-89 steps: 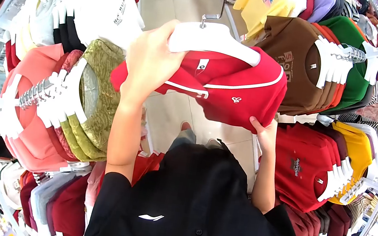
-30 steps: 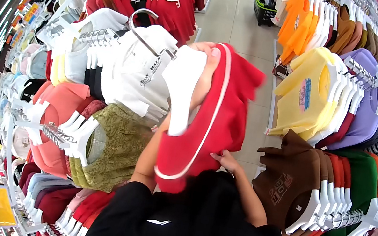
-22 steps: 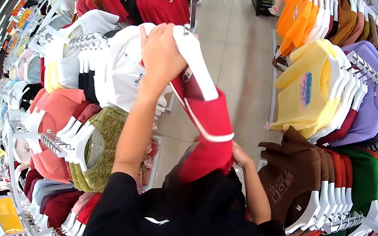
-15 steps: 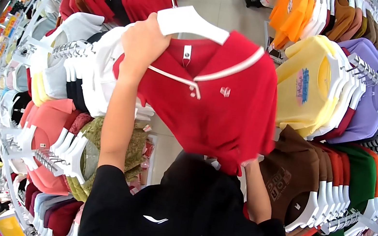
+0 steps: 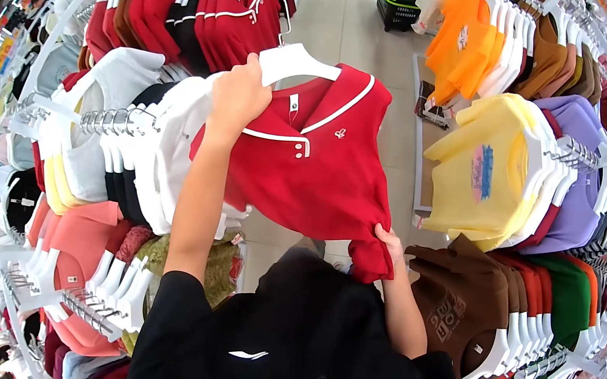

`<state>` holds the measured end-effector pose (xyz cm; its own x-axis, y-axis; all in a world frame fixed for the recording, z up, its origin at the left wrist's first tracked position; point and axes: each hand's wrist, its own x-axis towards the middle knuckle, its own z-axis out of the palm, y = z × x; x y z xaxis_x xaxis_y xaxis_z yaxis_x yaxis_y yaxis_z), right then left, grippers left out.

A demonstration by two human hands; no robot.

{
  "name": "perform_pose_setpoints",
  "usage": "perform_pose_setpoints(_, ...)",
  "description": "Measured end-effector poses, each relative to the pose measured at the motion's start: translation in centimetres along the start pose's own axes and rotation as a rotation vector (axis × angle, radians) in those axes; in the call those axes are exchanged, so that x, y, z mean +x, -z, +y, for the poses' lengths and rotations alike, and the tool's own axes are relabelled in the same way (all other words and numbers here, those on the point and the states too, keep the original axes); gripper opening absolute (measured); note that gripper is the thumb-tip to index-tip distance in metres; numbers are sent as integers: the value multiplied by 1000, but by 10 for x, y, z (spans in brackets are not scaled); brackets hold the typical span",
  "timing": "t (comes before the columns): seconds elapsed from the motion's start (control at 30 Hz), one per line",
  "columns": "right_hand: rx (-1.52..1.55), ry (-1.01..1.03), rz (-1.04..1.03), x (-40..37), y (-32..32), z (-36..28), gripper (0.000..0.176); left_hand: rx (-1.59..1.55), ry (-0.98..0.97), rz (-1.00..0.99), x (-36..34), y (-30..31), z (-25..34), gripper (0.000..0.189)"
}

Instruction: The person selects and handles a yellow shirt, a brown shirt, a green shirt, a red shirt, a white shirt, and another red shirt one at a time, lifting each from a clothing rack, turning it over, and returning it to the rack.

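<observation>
A red polo shirt point(image 5: 304, 182) with white trim on its collar hangs in front of me on a white hanger point(image 5: 299, 62). My left hand point(image 5: 240, 98) is closed around the left end of the hanger, at the shirt's shoulder. Lower down on the right, my right hand point(image 5: 391, 246) pinches the shirt near its bottom edge, where the cloth bunches and droops. A small white tag shows inside the collar, and a little white emblem marks the chest.
Racks flank the aisle. White shirts point(image 5: 169, 146) and salmon tops point(image 5: 81, 231) hang at left; a yellow shirt point(image 5: 479, 169) and brown shirts point(image 5: 452, 298) at right. Farther up the aisle sits a black-and-green basket point(image 5: 396, 3).
The red shirt has swung left and lower in view, with its bottom edge now stretched toward my right hand. My left hand has come down slightly, still on the hanger.
</observation>
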<state>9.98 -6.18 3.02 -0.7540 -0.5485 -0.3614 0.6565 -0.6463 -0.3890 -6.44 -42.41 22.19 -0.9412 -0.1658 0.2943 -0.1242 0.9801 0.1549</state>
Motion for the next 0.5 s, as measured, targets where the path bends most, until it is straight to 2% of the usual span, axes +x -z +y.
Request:
perform_pose_setpoints(0.1,-102,30,23,9,-40,-10,59,-46,-43,79,6,2,-8,38)
perform_pose_setpoints(0.13,-143,42,25,8,-54,-13,59,-77,-35,65,8,0,-11,43)
perform_pose_setpoints(0.23,-68,269,-28,-7,-98,-32,68,-144,-53,27,9,0,-12,50)
perform_pose_setpoints(0.3,-23,509,-202,-5,-102,-47,81,-149,10,-58,8,9,-4,46)
perform_pose_setpoints(0.4,-538,547,191,35,-2,-50,82,-227,1,-107,7,8,-1,49)
perform_pose_setpoints(0.43,-711,548,328,44,17,-48,83,-260,-8,-109,4,7,1,44)
perform_pose_setpoints(0.5,-367,476,250,58,11,-45,81,-325,-24,-100,3,9,6,36)
